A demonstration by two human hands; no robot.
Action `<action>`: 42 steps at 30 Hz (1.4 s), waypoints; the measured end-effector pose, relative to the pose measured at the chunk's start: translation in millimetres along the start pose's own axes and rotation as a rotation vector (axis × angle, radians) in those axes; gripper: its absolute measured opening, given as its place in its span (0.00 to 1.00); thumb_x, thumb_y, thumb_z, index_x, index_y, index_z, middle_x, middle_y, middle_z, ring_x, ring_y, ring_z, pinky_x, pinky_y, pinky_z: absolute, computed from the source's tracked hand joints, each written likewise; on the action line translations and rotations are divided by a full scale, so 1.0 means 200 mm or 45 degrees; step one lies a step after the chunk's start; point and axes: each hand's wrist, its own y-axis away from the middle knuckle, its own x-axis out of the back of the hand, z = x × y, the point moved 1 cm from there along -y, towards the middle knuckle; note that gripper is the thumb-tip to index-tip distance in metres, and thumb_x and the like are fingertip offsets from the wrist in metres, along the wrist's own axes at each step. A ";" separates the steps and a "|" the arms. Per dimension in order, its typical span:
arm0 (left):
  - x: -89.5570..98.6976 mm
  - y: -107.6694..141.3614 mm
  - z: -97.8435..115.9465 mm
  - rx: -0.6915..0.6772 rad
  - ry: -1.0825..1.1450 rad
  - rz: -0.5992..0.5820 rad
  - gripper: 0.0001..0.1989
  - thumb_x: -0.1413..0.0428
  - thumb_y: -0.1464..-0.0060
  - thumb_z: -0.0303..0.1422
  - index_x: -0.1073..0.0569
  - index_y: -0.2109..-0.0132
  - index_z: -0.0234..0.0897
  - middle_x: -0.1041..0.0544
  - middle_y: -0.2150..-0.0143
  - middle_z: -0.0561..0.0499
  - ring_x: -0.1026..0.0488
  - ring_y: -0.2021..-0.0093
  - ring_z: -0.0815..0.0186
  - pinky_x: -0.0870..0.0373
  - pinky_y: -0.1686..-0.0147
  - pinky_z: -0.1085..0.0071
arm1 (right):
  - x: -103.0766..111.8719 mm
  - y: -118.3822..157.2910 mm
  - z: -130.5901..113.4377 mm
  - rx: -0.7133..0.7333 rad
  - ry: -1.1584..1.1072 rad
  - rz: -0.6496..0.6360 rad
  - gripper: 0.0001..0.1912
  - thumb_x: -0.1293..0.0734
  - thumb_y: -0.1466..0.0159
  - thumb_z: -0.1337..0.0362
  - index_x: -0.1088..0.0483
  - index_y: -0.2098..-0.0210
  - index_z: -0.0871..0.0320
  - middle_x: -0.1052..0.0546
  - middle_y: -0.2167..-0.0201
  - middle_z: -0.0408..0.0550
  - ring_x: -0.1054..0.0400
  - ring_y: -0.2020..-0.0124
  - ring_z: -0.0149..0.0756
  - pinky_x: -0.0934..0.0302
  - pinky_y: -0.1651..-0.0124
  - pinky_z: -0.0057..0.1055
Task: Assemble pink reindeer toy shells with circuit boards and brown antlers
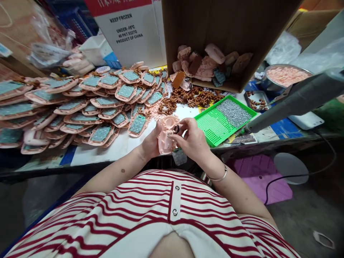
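Pink moulded plastic shell (165,140), between both hands: left hand (152,142) gripping its side, right hand (192,139) pinching a small black part (176,129) against it.

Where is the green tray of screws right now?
In the head view, the green tray sits on the table just right of the right hand, in front of the open cardboard box.

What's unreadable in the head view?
All head view:
- Left hand: some fingers hidden behind the pink shell.
- Dark part: small, partly covered by the right hand.
- Metal pieces in green tray: shapes too small.
- Open cardboard box: top cut by upper edge.
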 end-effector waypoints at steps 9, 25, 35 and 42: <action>0.02 0.01 -0.01 0.026 0.015 0.028 0.36 0.43 0.53 0.63 0.26 0.50 0.39 0.21 0.63 0.47 0.22 0.66 0.57 0.26 0.67 0.62 | 0.03 0.01 0.04 0.049 -0.159 -0.062 0.10 0.32 0.36 0.61 0.28 0.55 0.51 0.26 0.65 0.45 0.34 0.69 0.32 0.37 0.66 0.32; -0.09 0.02 -0.01 -0.072 0.086 0.031 0.32 0.39 0.53 0.59 0.25 0.51 0.38 0.20 0.58 0.47 0.21 0.55 0.54 0.23 0.61 0.64 | 0.03 0.07 0.08 0.228 -0.066 0.098 0.06 0.31 0.36 0.60 0.30 0.67 0.55 0.29 0.66 0.45 0.36 0.69 0.29 0.34 0.67 0.30; -0.10 0.03 -0.05 -0.051 0.117 0.036 0.33 0.36 0.55 0.57 0.25 0.50 0.38 0.20 0.57 0.46 0.22 0.50 0.52 0.24 0.54 0.61 | 0.02 0.11 0.17 0.292 0.059 0.134 0.17 0.32 0.35 0.63 0.29 0.47 0.52 0.29 0.56 0.50 0.31 0.62 0.34 0.30 0.67 0.34; -0.14 0.05 -0.05 -0.025 -0.031 -0.001 0.39 0.36 0.60 0.61 0.24 0.51 0.34 0.20 0.55 0.42 0.25 0.46 0.49 0.25 0.53 0.62 | 0.02 0.14 0.18 0.331 -0.083 0.184 0.14 0.28 0.38 0.62 0.27 0.52 0.52 0.26 0.55 0.50 0.29 0.58 0.36 0.29 0.60 0.36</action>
